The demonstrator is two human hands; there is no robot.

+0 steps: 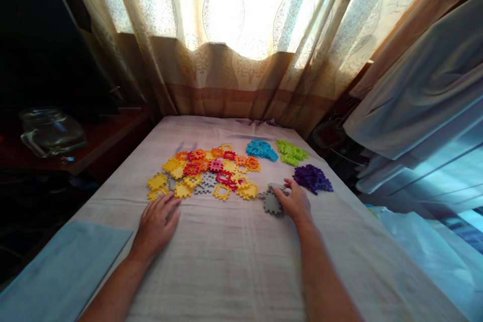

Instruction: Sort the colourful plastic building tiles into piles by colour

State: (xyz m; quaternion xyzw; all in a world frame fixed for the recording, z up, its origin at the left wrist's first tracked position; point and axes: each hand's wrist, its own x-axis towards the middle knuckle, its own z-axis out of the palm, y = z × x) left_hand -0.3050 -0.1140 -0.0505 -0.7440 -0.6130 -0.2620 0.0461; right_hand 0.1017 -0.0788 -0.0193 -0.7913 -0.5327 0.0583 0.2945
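Flat interlocking plastic building tiles with notched edges lie on the cloth-covered table. My left hand (pixel 157 222) rests on the cloth, fingers loosely stretched, its tips beside a yellow tile (pixel 182 189) at the near left of a mixed pile. Over a small heap of grey tiles (pixel 272 203) is my right hand (pixel 296 202), thumb and fingers closed on a grey tile at the heap's top; the fingers partly hide it. The mixed pile holds yellow, orange, red and some grey tiles (pixel 209 179), several with window-like openings.
Sorted heaps of blue tiles (pixel 261 149), green tiles (pixel 290 152) and purple tiles (pixel 312 178) sit at the right. A light blue folded sheet (pixel 68 266) lies at the near left. A glass jar (pixel 53 131) stands on a dark side desk; a curtain (pixel 226 75) hangs behind.
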